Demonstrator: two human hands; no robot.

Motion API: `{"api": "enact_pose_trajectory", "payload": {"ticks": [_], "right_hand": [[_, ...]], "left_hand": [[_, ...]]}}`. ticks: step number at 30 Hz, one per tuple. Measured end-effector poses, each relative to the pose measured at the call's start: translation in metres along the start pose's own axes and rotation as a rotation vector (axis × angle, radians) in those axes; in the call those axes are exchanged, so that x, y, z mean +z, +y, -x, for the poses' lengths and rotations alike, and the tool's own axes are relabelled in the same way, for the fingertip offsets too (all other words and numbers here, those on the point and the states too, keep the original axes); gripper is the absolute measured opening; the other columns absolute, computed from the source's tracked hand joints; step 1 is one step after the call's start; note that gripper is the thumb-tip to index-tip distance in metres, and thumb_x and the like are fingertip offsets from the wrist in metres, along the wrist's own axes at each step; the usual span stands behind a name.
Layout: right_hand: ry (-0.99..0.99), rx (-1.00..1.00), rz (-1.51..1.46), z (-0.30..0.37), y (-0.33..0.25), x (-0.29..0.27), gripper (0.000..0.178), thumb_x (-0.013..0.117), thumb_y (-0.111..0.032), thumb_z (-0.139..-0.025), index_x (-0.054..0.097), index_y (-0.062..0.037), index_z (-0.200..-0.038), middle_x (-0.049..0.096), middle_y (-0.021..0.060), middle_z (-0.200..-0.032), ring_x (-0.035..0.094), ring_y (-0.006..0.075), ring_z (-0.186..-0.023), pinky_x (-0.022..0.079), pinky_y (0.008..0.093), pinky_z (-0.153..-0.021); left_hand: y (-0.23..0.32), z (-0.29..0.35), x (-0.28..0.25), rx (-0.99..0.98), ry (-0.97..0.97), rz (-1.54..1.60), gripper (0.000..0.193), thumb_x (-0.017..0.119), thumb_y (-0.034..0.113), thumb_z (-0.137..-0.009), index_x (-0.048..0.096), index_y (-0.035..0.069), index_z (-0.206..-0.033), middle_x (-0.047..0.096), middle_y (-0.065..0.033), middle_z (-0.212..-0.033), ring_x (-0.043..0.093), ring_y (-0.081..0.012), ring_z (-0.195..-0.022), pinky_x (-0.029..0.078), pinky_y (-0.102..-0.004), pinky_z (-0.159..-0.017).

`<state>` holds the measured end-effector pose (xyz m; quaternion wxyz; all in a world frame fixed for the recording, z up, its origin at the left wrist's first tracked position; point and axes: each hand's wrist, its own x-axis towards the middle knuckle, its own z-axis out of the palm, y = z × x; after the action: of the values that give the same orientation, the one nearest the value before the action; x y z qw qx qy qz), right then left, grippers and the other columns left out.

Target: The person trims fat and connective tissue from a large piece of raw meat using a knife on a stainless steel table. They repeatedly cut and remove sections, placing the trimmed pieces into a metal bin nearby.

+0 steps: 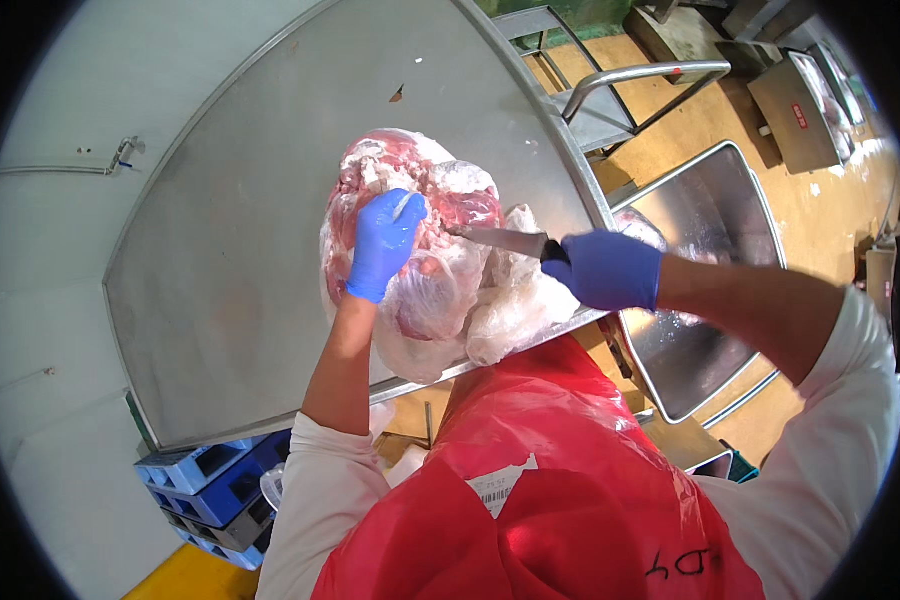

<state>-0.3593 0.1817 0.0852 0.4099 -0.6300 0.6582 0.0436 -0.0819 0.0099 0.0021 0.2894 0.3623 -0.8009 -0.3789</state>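
A large piece of raw meat (370, 160), red with white fat, lies on a steel table (240, 230) close to its front edge. Clear plastic wrap (435, 290) covers part of it and bunches up at its near right side. My left hand (385, 240), in a blue glove, is closed on the top of the meat, pinching a bit of pale tissue or plastic; which one I cannot tell. My right hand (610, 270), also gloved in blue, grips a knife (510, 240) by its black handle. The blade points left, its tip touching or inside the meat.
Right of the table stands a deep steel tub (750, 190) with some wrapped meat in it. A metal cart (600, 110) is beyond it, and a bin (800, 110) sits farther right. Blue and grey pallets (210, 490) are stacked below left. Small scraps dot the tabletop.
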Motion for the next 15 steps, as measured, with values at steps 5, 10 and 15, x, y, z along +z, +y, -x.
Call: {"api": "enact_pose_trajectory", "payload": {"ticks": [5,10,15], "right_hand": [[0.102,-0.014,-0.257,-0.012,0.033,0.049,0.046,0.053,-0.044,-0.107,0.067,-0.0018,-0.116,0.072,0.0286,-0.098,0.07,0.0481,-0.093,0.054,0.0539,-0.083],[0.193,-0.05,-0.27,-0.026,0.047,0.081,0.035,0.06,-0.036,-0.104,0.064,-0.0022,-0.113,0.072,0.0267,-0.095,0.07,0.0474,-0.089,0.055,0.0551,-0.08],[0.302,-0.107,-0.182,0.017,0.058,0.075,0.025,0.067,-0.027,-0.099,0.06,-0.005,-0.109,0.072,0.0218,-0.092,0.07,0.0456,-0.082,0.056,0.0539,-0.072]], "left_hand": [[-0.003,-0.002,-0.002,-0.17,-0.014,0.071,0.018,0.062,0.011,-0.104,0.069,-0.003,-0.095,0.069,-0.0037,-0.087,0.061,-0.0107,-0.079,0.051,-0.0294,-0.074],[0.006,-0.005,-0.007,-0.29,-0.04,0.114,0.016,0.061,0.01,-0.104,0.069,-0.002,-0.097,0.069,-0.0025,-0.087,0.06,-0.0091,-0.079,0.051,-0.0278,-0.076],[0.0,-0.01,-0.037,-0.104,-0.221,-0.303,0.011,0.066,0.008,-0.097,0.065,0.001,-0.106,0.07,-0.0125,-0.09,0.069,-0.0221,-0.086,0.055,-0.0358,-0.08]]}}
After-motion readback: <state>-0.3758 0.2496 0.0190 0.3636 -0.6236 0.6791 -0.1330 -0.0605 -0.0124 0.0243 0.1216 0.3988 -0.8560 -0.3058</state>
